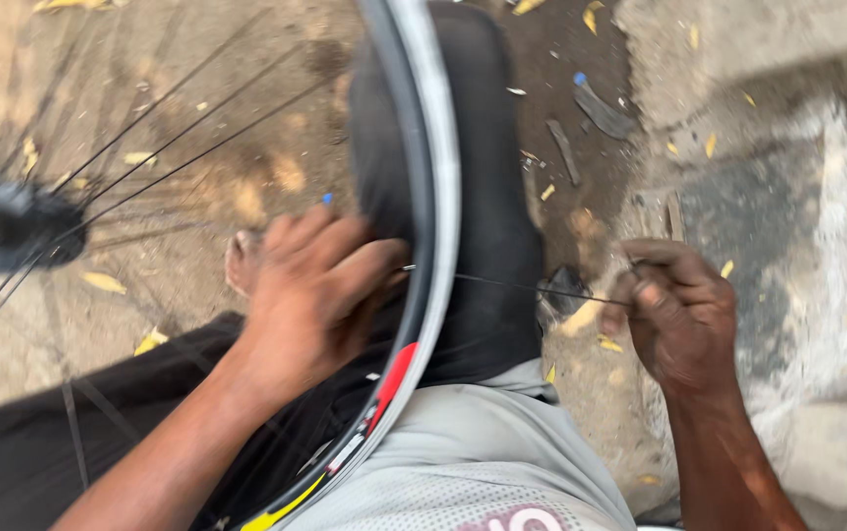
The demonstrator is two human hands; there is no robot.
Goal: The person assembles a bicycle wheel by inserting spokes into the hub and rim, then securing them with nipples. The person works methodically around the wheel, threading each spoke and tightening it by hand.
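Observation:
A bicycle wheel rim [440, 197], silver with a red and yellow patch low down, stands upright across my lap. My left hand [310, 285] grips the rim from its inner side, fingers curled against it. My right hand [674, 310] is closed on the end of a thin loose spoke [522, 286] that runs level from the rim out to the right. Several fitted spokes [163, 138] fan from the rim to the dark hub [5, 226] at the left. The picture is blurred by motion.
My legs in dark trousers [487, 236] stretch forward under the wheel, a bare foot [240, 261] showing past my left hand. Dirt ground with yellow leaves [104, 282] lies around. A concrete slab [817, 246] is at the right, and dark scraps [601, 110] lie beyond.

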